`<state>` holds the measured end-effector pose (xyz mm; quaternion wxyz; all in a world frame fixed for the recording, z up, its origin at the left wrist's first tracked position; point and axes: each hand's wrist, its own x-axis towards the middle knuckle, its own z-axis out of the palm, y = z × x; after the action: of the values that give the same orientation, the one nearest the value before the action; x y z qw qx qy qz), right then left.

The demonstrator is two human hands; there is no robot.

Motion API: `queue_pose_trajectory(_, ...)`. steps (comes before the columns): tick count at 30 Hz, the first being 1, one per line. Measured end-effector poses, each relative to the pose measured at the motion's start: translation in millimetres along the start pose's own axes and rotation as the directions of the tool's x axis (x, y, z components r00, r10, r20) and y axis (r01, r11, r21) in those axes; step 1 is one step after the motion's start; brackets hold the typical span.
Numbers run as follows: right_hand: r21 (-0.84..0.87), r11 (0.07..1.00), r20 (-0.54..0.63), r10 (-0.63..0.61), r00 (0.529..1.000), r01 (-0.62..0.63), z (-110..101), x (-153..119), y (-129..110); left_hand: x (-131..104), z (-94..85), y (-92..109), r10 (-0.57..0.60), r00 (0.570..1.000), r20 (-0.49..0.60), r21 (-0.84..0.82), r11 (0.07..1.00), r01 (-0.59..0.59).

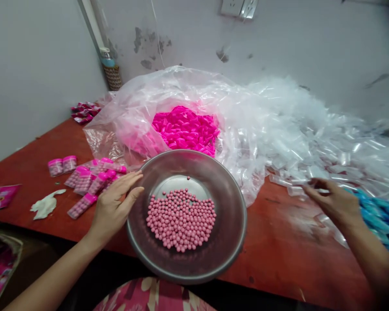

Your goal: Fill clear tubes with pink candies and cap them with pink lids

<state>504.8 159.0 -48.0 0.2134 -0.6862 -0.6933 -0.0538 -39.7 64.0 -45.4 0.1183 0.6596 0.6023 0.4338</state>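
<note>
A steel bowl (227, 242) holds many small pink balls (181, 220), heaped toward its near side. My left hand (116, 203) rests against the bowl's left rim, fingers stretched and thumb apart. Over on the right, my right hand (335, 203) has its thumb and fingers pinched at the end of a clear plastic tube (296, 190), beside a pile of similar tubes. Its fingertips are slightly blurred. Left of the bowl lie several small clear containers (82, 181) with pink caps, filled with pink balls.
Behind the bowl, a clear plastic bag (123, 108) holds bright pink caps (184, 129). Heaped tubes (311, 125) line the wall. Blue packets (382, 220) lie far right; a white scrap (47, 204) and pink packet (1, 197) lie left on the red table (266, 255).
</note>
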Motion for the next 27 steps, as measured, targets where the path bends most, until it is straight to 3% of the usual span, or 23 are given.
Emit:
queue_pose_trajectory(1, 0.046, 0.998, -0.058, 0.056, 0.997, -0.053, -11, -4, -34, 0, 1.1, -1, 0.005, 1.0, 0.001, -0.015, 1.0, -0.005)
queue_pose_trajectory(2, 0.104, 0.994, -0.072, 0.023, 0.997, -0.015, -20, -7, -70, 0, 2.1, -2, 0.007, 1.0, -0.001, -0.032, 0.999, -0.007)
queue_pose_trajectory(4, 0.19, 0.946, -0.044, -0.261, 0.964, 0.264, -30, -11, -143, 0, 3.4, -3, 0.008, 1.0, -0.009, -0.065, 0.998, -0.009)
queue_pose_trajectory(5, 0.22, 0.871, 0.017, -0.453, 0.891, 0.439, -29, -12, -176, 0, 3.8, -3, 0.009, 1.0, -0.015, -0.079, 0.997, -0.01)
queue_pose_trajectory(7, 0.25, 0.692, 0.118, -0.716, 0.688, 0.677, -16, -10, -229, 0, 4.0, -4, 0.01, 1.0, -0.017, -0.096, 0.995, -0.012)
queue_pose_trajectory(9, 0.202, 0.58, 0.243, -0.81, 0.534, 0.789, 8, -7, -263, 0, 4.2, -4, 0.013, 1.0, -0.009, -0.11, 0.994, -0.014)
queue_pose_trajectory(10, 0.183, 0.55, 0.307, -0.819, 0.484, 0.815, 21, -5, -274, 0, 4.5, -5, 0.014, 1.0, -0.005, -0.117, 0.993, -0.014)
queue_pose_trajectory(13, 0.184, 0.528, 0.422, -0.804, 0.418, 0.829, 53, 1, -290, -1, 4.9, -8, 0.03, 1.0, -0.004, -0.131, 0.991, -0.03)
queue_pose_trajectory(14, 0.222, 0.549, 0.434, -0.796, 0.422, 0.806, 59, 2, -293, -1, 4.4, -8, 0.04, 0.999, -0.009, -0.12, 0.992, -0.041)
queue_pose_trajectory(16, 0.365, 0.653, 0.437, -0.749, 0.498, 0.663, 63, 6, -297, 0, 2.4, -5, 0.075, 0.997, -0.03, -0.051, 0.996, -0.077)
queue_pose_trajectory(18, 0.587, 0.733, 0.444, -0.646, 0.622, 0.343, 60, 10, -303, 3, 0.2, 2, 0.13, 0.991, -0.017, 0.032, 0.991, -0.13)
queue_pose_trajectory(19, 0.694, 0.706, 0.453, -0.579, 0.677, 0.139, 56, 11, -307, 6, -0.1, 8, 0.148, 0.989, 0.015, 0.05, 0.988, -0.149)
queue_pose_trajectory(21, 0.834, 0.509, 0.477, -0.47, 0.742, -0.213, 48, 10, -317, 13, 2.3, 20, 0.139, 0.983, 0.122, 0.0, 0.99, -0.14)
queue_pose_trajectory(23, 0.865, 0.279, 0.501, -0.43, 0.751, -0.417, 40, 6, -328, 22, 8.7, 31, 0.089, 0.962, 0.258, -0.169, 0.985, -0.046)
queue_pose_trajectory(25, 0.851, 0.135, 0.514, -0.412, 0.752, -0.508, 34, 2, -337, 29, 16.4, 39, 0.043, 0.933, 0.356, -0.363, 0.927, 0.096)
queue_pose_trajectory(27, 0.866, 0.062, 0.485, -0.351, 0.801, -0.497, 29, 2, -339, 33, 21.5, 42, 0.014, 0.916, 0.402, -0.455, 0.871, 0.187)
